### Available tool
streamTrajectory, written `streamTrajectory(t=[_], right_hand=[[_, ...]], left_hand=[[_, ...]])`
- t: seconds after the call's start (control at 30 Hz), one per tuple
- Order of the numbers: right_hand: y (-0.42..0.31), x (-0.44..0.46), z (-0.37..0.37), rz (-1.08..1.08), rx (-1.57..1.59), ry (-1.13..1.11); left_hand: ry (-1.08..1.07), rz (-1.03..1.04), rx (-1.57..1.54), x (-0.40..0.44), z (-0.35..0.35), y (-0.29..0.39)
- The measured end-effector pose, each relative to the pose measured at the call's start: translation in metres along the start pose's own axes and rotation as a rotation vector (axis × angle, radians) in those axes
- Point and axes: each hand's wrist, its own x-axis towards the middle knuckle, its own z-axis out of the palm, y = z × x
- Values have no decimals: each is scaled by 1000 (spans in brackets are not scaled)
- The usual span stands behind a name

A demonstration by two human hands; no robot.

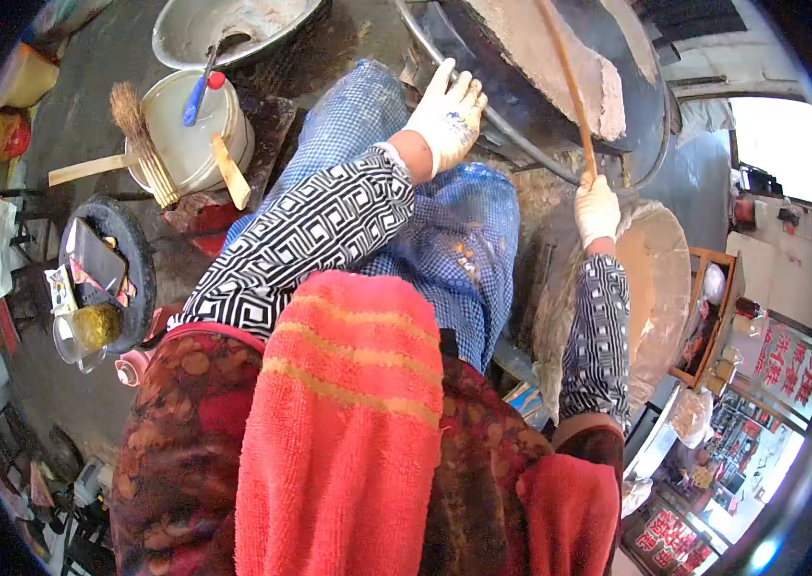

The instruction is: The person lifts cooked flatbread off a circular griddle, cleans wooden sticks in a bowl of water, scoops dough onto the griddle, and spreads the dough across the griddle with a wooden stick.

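My left hand (448,117), in a white glove with blue marks, is held over my blue checked trousers (468,230), fingers apart and nothing in them. It is close to the curved metal rim (512,130) of a dark round griddle. My right hand (597,209), also gloved, grips the end of a long thin wooden stick (574,86). That stick reaches up across a greyish-brown sheet of food (545,62) on the griddle. Just right of my right hand stands a wide tub lined with clear plastic (665,240), with something tan inside.
At the upper left are a metal basin (276,43) and a white bucket (171,125) bearing a straw brush (142,144), a blue-handled tool (195,101) and wooden pieces. A black stool (142,278) holds a phone (96,257) and a glass jar (96,327). A wooden shelf (704,317) stands right.
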Motion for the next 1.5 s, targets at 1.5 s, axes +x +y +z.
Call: streamTrajectory(t=[1.5], right_hand=[[-11,-8,-23,45,163,82]], left_hand=[[27,-6,-42,11,-6,9]])
